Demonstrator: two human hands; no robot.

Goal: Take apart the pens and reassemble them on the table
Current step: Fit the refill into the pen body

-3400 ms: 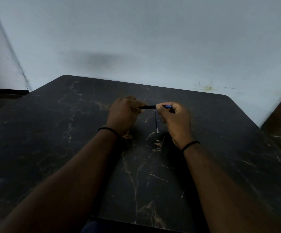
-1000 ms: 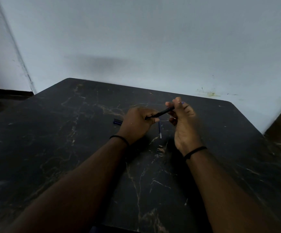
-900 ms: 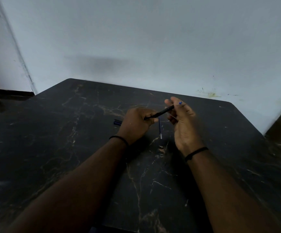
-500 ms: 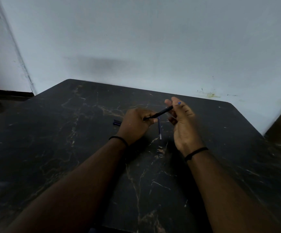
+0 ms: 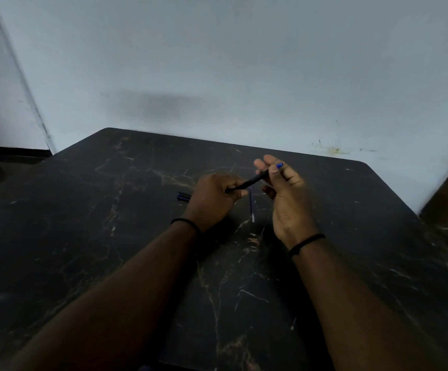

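Pen [image 5: 252, 180], no legible writing, gripped by curled left hand [image 5: 213, 198] and pinched by right hand [image 5: 287, 194] fingertips.

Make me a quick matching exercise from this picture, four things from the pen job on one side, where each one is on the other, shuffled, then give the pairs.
Things:
1. black pen barrel
2. ink refill
3. dark pen parts
4. black wristband

Places:
A. lying on the table between the hands
B. on the right wrist
C. held by the left hand, its far end at the right hand
D. on the table left of the left hand

Pairs: 1-C, 2-A, 3-D, 4-B
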